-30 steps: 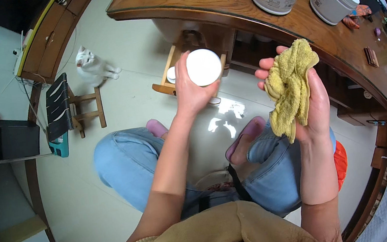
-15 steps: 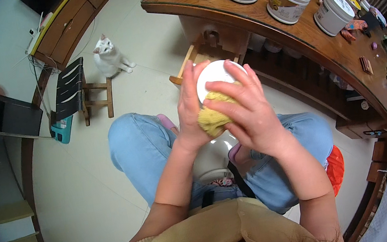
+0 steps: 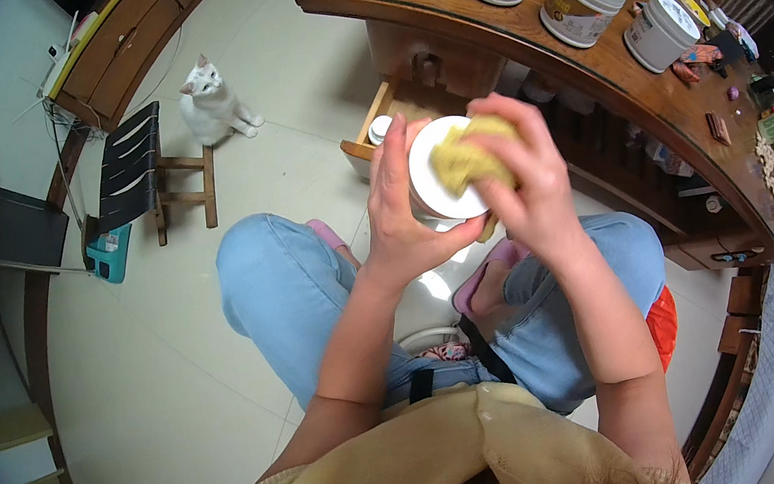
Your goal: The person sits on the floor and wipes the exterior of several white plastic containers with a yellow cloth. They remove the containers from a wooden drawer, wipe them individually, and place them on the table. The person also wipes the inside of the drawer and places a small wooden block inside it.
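Note:
Held up above my lap is a white-lidded jar (image 3: 424,175), its round lid facing me. My left hand (image 3: 395,230) grips the jar's left side, with the thumb under its near edge. A crumpled yellow cloth (image 3: 463,161) is bunched in my right hand (image 3: 540,182) and pressed against the right part of the lid. Right-hand fingers curl over the cloth and partly hide it. Most of the jar's body is out of sight behind the lid and my hands.
A wooden desk (image 3: 515,24) curves along the right, bearing several white-lidded tubs (image 3: 584,0) and small items. Its drawer (image 3: 362,145) stands pulled out beyond my hands, with a small white-capped bottle (image 3: 379,129) inside. A white cat (image 3: 212,108) sits beside a low stool (image 3: 133,171).
My right hand and the cloth have shifted up and right across the lid, baring its left side. The jar has turned slightly and moved a little right. The cat has raised its head.

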Available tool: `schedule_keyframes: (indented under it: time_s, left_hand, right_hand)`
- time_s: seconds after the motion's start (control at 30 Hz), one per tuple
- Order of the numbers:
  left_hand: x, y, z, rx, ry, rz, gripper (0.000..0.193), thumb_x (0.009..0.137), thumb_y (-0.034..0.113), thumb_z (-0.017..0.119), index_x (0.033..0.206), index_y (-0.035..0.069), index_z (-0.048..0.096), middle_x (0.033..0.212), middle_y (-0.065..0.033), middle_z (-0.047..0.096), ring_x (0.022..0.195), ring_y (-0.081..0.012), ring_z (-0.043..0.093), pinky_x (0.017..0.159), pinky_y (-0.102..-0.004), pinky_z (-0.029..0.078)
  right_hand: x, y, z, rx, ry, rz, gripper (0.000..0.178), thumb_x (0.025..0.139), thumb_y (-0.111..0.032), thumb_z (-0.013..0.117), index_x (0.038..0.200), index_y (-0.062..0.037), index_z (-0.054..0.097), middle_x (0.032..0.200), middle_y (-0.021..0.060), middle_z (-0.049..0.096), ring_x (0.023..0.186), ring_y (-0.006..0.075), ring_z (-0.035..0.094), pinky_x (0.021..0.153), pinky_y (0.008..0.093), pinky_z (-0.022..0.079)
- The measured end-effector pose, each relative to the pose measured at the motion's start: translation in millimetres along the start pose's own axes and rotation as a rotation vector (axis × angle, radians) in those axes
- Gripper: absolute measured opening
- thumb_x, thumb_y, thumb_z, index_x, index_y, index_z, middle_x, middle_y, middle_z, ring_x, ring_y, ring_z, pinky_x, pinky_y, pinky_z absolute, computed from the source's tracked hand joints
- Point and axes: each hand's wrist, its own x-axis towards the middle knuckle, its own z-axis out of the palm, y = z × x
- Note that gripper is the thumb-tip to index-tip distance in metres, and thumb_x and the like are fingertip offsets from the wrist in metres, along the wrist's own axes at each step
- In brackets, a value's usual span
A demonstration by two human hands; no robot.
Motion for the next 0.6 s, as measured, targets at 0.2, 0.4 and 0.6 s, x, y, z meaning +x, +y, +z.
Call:
schedule_keyframes:
  time_s: [0.2,0.4,0.6]
  left_hand:
    - [-4,5,-3,-0.178,0.112,-0.086,0.122,0.056,0.008,0.089,0.15,0.002,0.012,0.136,-0.0229,0.047,0.122,-0.0296,0.053,0.104,-0.0398,0.044]
    - [11,31,-18,-0.161,0.151,-0.096,0.12,0.055,0.019,0.095,0.146,-0.002,0.021,0.139,-0.021,0.046,0.127,-0.0303,0.05,0.106,-0.0407,0.042]
    - [61,29,-55,-0.257,0.127,-0.165,0.124,0.052,0.019,0.096,0.147,0.006,0.018,0.137,-0.0147,0.045,0.127,-0.0263,0.048,0.107,-0.041,0.041]
  right_hand:
    - [-10,-4,15,0.777,0.04,0.614,0.048,0.096,-0.029,0.059,0.133,-0.0002,0.047,0.121,0.0054,0.056,0.111,0.0135,0.052,0.098,0.028,0.04]
    - [15,-25,13,0.754,0.156,0.499,0.04,0.097,-0.024,0.053,0.126,0.003,0.052,0.115,0.0076,0.06,0.105,0.0148,0.055,0.094,0.0281,0.042]
    - [81,-64,6,0.644,0.131,0.199,0.037,0.096,-0.017,0.051,0.127,0.0035,0.053,0.115,0.0082,0.061,0.106,0.0138,0.055,0.094,0.0288,0.043]
